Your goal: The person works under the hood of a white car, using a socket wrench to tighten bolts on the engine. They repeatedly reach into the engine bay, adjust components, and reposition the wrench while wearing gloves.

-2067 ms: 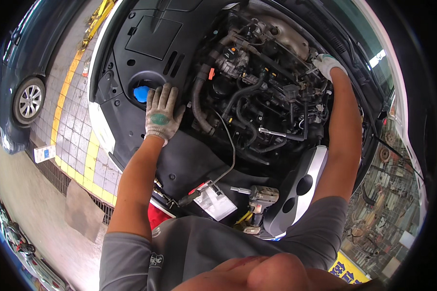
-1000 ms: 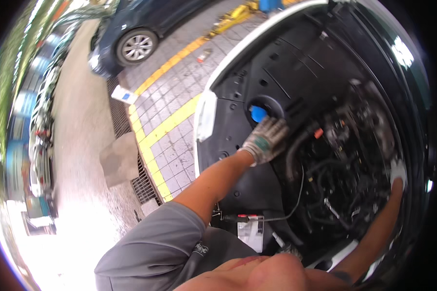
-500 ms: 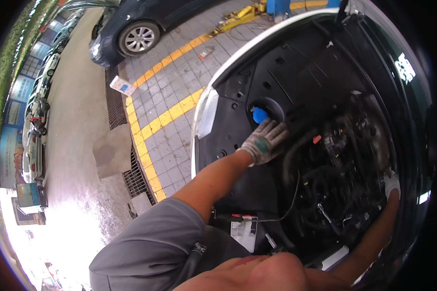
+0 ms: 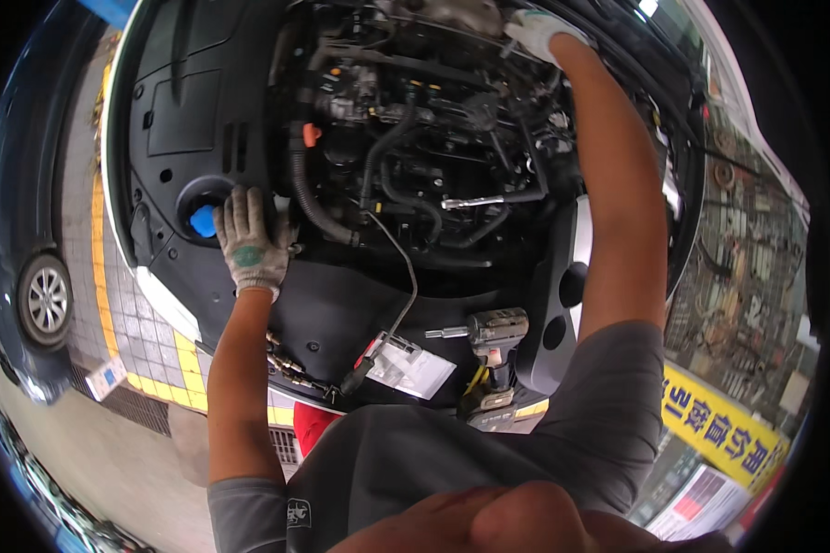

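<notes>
My left hand (image 4: 255, 244), in a grey work glove with a green patch, lies flat on a black plastic cover (image 4: 180, 111) with its fingers stretched out. Its fingertips are right beside a blue filler cap (image 4: 203, 221). At the back of the engine (image 4: 406, 120), my right hand (image 4: 539, 35), in a pale glove, has its fingers bent around something I cannot make out. A chrome ratchet (image 4: 475, 201) rests across the engine's hoses. Near the front edge lies a cordless impact wrench (image 4: 500, 336) with a socket on its nose.
A white sheet (image 4: 415, 367) and a thin bent cable tool (image 4: 406, 263) with a dark handle lie on the front cover. A grey plastic trim piece (image 4: 558, 309) stands right of the wrench. A dark car (image 4: 28, 175) is parked left; shelves of parts (image 4: 738, 249) fill the right.
The view has swung right, bringing the engine into the middle and the impact wrench into full sight. My left hand stays by the blue cap, my right at the engine's back.
</notes>
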`<state>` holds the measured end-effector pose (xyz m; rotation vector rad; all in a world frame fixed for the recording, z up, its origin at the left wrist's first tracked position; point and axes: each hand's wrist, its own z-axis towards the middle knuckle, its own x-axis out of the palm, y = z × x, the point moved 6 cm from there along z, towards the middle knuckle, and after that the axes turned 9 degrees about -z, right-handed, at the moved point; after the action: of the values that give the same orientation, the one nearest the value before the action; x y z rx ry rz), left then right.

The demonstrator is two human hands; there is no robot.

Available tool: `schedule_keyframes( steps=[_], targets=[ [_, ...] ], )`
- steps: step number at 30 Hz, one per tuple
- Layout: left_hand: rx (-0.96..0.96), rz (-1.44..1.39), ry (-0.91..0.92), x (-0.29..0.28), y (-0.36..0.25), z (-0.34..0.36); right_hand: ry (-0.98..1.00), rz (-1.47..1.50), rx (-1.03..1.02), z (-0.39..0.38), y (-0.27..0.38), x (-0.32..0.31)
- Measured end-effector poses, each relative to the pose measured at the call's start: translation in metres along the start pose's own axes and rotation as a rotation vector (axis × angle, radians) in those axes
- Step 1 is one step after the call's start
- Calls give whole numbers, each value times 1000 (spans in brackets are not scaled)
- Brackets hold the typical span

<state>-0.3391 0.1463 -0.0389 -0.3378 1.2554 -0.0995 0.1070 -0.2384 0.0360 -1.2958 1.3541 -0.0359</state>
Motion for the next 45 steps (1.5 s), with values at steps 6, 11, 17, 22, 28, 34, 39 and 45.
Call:
schedule_keyframes(
  steps=[6, 11, 17, 22, 28, 34, 39, 45],
  targets=[
    [21, 25, 12, -1, -5, 0, 74, 990, 644, -106, -19, -51],
    [52, 31, -34, 4, -10, 1, 14, 1066, 715, -222, -18, 26],
    [50, -6, -90, -10, -17, -2, 416, 823, 907, -281, 61, 40],
    [203, -339, -160, -43, -87, 44, 625, 922, 827, -265, 86, 73],
    [584, -423, 36, -13, -273, 206, 714, 912, 823, -254, 84, 59],
    [559, 339, 469, 77, -378, 321, 570, 972, 887, -250, 90, 66],
    [684, 170, 608, 88, -409, 349, 468, 1035, 927, -260, 92, 66],
    [624, 157, 718, 111, -408, 353, 553, 1008, 942, -257, 93, 72]
  ],
)
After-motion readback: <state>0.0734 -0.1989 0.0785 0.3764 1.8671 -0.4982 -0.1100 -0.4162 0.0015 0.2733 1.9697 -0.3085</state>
